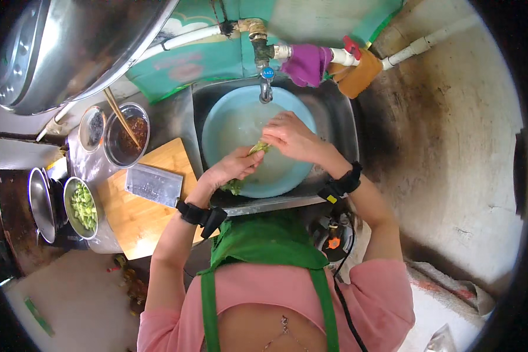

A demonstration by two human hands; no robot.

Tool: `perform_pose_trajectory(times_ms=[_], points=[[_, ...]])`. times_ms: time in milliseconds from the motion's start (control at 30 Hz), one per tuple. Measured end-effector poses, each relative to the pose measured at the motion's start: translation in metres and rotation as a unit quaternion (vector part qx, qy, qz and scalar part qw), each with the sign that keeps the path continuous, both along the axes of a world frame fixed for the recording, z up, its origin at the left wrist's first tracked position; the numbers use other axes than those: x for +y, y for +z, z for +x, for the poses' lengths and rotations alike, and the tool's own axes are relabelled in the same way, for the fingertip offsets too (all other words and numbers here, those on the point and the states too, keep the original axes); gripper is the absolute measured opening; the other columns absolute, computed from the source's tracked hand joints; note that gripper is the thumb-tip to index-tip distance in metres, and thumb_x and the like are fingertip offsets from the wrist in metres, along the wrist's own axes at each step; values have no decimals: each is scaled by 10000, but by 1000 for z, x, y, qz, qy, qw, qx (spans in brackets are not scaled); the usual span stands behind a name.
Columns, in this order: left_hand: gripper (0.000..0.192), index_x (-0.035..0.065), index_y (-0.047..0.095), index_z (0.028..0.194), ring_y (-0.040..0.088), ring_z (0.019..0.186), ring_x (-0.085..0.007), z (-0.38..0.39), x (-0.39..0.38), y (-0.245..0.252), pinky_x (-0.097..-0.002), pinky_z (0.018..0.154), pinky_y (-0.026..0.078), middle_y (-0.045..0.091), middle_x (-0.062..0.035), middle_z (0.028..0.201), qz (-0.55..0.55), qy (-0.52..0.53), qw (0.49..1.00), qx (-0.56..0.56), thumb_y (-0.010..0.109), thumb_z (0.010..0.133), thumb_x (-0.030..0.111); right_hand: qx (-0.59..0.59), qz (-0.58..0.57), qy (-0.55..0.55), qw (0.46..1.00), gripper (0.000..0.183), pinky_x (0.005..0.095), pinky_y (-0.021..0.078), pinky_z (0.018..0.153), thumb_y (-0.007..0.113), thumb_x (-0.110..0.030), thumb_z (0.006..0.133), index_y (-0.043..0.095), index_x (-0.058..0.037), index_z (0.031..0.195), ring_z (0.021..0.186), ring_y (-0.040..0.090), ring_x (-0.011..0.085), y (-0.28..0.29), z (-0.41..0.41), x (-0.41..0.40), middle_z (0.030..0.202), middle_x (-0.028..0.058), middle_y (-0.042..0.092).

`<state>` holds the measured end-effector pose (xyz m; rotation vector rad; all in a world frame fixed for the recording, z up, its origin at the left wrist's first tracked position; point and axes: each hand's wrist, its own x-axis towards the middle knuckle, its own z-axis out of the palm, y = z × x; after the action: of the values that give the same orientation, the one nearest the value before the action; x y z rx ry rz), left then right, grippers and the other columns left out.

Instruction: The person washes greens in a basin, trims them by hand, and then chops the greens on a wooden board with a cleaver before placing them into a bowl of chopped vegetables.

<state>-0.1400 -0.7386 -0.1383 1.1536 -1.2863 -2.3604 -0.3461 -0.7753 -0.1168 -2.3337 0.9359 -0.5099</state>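
My left hand [234, 167] grips a small bunch of leafy greens [259, 148] over a light-blue plastic basin [212, 115]. The leaves hang below my left palm, by the basin's near rim. My right hand [292, 137] pinches the pale stem end; its fingertips are partly hidden. Cloudy water [242, 125] fills the basin, which sits in a stainless-steel sink [338, 115]. Above its far side is a metal tap [266, 91]. Each wrist wears a black strap.
Left of the sink, a cleaver [154, 184] lies on a wooden cutting board [132, 233]. Near it stand a bowl of chopped green vegetable [83, 207] and a bowl of dark sauce [136, 132] with chopsticks [119, 115]. Purple [307, 65] and orange cloths [356, 75] hang on the pipe.
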Motion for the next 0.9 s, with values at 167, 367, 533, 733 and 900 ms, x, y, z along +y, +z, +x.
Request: perform_pose_trajectory(times_ms=[167, 367, 533, 733, 900], points=[[301, 129, 461, 827, 272, 528, -26, 1, 4, 15, -192, 443, 211, 320, 79, 634, -31, -3, 999, -38, 472, 925, 413, -29, 41, 42, 998, 101, 380, 417, 691, 527, -107, 833, 536, -15, 792, 722, 529, 294, -21, -33, -15, 753, 128, 545], [288, 131, 436, 785, 248, 527, -18, 11, 7, 25, -187, 432, 187, 287, 81, 637, 17, 68, 998, -2, 474, 933, 375, 20, 134, -134, 982, 169, 430, 436, 655, 475, -161, 850, 550, -28, 777, 750, 582, 335, -125, -47, -32, 782, 176, 588], [274, 113, 437, 791, 240, 516, -18, 15, 9, 29, -187, 430, 183, 276, 80, 630, 47, 122, 987, 89, 522, 917, 341, 356, 21, -207, 911, 343, 509, 433, 779, 510, -196, 815, 516, -94, 1142, 927, 566, 364, -210, 11, 12, 993, 131, 607], [271, 122, 429, 773, 268, 469, -53, 31, 16, 40, -215, 413, 195, 309, 63, 575, -19, 271, 952, 142, 557, 893, 329, 187, 28, -31, 981, 501, 435, 456, 831, 615, -186, 774, 483, -102, 1249, 1065, 530, 336, -123, 7, 26, 1229, 191, 503], [386, 157, 346, 673, 248, 441, -68, 38, 5, 53, -238, 400, 175, 277, 67, 550, 2, 342, 898, 278, 464, 919, 430, -76, 428, -64, 898, 458, 410, 462, 819, 671, -212, 749, 539, -80, 1168, 1037, 548, 315, -54, -14, 4, 1223, 158, 521]])
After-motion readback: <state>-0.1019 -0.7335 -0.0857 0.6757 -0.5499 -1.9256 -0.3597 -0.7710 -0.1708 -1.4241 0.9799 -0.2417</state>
